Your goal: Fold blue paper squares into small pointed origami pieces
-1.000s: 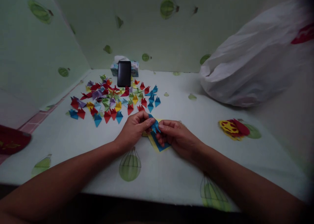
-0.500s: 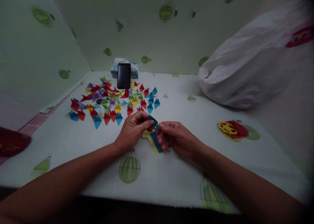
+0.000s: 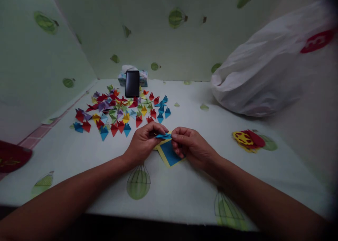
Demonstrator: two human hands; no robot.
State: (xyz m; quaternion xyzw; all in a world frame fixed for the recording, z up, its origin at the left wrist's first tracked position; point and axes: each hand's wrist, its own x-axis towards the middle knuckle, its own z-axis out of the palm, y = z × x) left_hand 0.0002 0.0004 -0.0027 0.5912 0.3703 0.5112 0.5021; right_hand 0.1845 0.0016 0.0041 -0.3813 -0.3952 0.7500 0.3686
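Observation:
A small folded piece of blue paper [image 3: 163,136] is held between my two hands. My left hand [image 3: 144,139] pinches its left part between thumb and fingers. With thumb and forefinger, my right hand [image 3: 190,142] grips the right end, its other fingers curled. Below them on the table lie square sheets of paper, a blue sheet [image 3: 170,154] on top of yellow paper [image 3: 165,159]. Beyond my hands spreads a heap of small folded paper figures [image 3: 113,110] in red, blue, yellow, green and purple.
A black phone [image 3: 132,84] leans on a tissue box [image 3: 143,78] behind the figures. At the right stand a white plastic bag [image 3: 253,72] and, nearer, yellow and red cut-out pieces [image 3: 245,140]. A dark red object [image 3: 13,157] sits at the left edge.
The blue paper has turned from a slanted, looped position to lying nearly level and flat between my fingers. My right hand has shifted slightly, uncovering more of the blue sheet below.

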